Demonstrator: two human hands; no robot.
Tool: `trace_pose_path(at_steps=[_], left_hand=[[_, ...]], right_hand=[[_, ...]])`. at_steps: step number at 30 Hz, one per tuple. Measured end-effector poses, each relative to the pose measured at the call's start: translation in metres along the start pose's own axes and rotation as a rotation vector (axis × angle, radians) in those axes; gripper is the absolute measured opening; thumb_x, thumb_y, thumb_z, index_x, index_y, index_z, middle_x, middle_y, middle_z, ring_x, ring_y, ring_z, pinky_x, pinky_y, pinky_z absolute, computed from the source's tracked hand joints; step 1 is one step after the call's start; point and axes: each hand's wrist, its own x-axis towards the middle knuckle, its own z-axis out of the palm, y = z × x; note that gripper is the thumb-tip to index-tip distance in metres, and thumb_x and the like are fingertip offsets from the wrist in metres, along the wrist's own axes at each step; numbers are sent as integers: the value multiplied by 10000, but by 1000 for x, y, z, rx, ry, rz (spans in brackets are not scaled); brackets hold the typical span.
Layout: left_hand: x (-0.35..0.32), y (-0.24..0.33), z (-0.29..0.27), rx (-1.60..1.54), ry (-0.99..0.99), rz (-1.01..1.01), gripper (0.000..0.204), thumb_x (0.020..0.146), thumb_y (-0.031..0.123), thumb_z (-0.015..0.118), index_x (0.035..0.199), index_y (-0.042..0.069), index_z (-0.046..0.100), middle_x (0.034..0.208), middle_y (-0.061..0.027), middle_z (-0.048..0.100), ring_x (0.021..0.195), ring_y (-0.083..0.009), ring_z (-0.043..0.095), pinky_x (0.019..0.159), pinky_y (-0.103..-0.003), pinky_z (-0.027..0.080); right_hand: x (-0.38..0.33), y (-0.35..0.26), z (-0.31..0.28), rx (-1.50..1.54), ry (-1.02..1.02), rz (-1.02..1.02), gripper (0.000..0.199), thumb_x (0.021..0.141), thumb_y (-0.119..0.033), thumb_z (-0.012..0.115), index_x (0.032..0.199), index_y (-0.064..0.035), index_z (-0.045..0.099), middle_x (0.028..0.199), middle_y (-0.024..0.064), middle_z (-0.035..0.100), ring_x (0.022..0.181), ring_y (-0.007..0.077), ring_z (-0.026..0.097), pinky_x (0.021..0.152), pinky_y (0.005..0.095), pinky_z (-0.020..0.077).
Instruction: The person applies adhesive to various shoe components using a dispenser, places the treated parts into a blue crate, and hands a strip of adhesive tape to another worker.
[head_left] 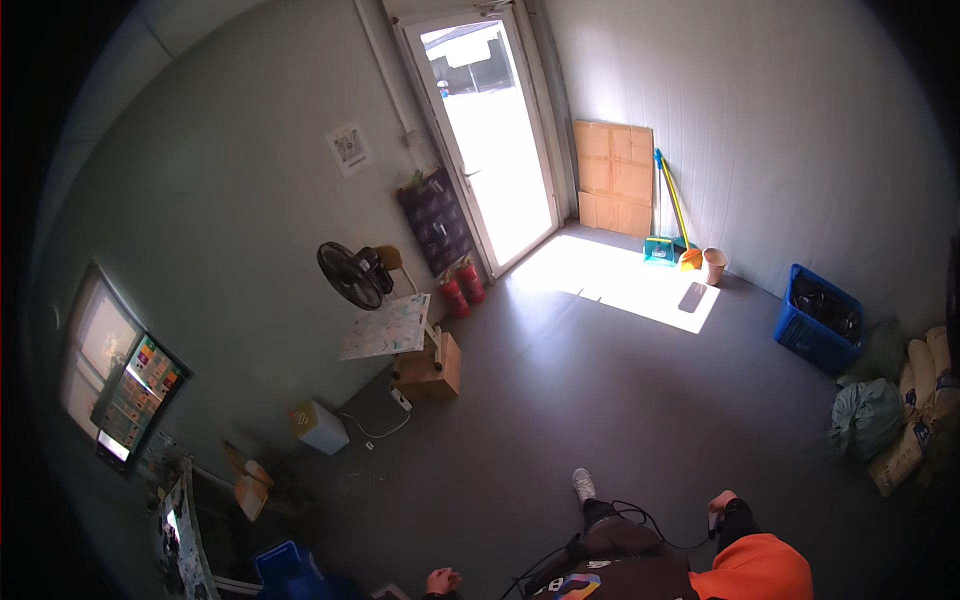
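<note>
Left hand (443,580): six o'clock, fingers loosely curled; cannot tell if gripping.
Right hand (720,501): four o'clock, curled, contents unclear, near black cable (688,548).
Blue bin (806,335): three o'clock.

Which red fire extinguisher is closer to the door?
The right-hand fire extinguisher in the picture, nearer the white-framed door. The left-hand fire extinguisher stands farther from it.

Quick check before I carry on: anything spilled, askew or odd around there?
A white cord trails loosely over the floor beside the power strip, which looks untidy. A black cable loops near the right hand. I see no spill; the bright patch appears to be sunlight through the door.
</note>
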Motion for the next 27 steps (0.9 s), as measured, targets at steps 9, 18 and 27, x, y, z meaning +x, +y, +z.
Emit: trace_pose_path(at_steps=[9,18,27], left_hand=[[67,44,-87,-237,226,-403,304,1027,222,605,1145,-58,634,1072,-192,742,931,-350,744,714,-513,597],[44,-2,-126,-778,695,-345,237,974,143,620,1144,-19,642,992,-184,753,822,-296,756,695,-418,610],[112,-15,-210,-1293,700,-461,325,914,105,736,1154,-86,629,1084,-247,724,910,-381,738,755,-479,628]], right_hand=[[103,-375,6,-1003,-147,-970,515,853,-665,641,1087,-225,774,1120,15,766,1056,268,724,873,440,583],[71,-956,52,-2038,90,-1761,83,870,-362,657,905,-374,731,979,-107,685,999,143,717,749,388,590],[-241,-1260,280,-486,-444,-1228,246,948,-224,638,1023,0,708,809,75,740,692,152,711,581,280,536]])
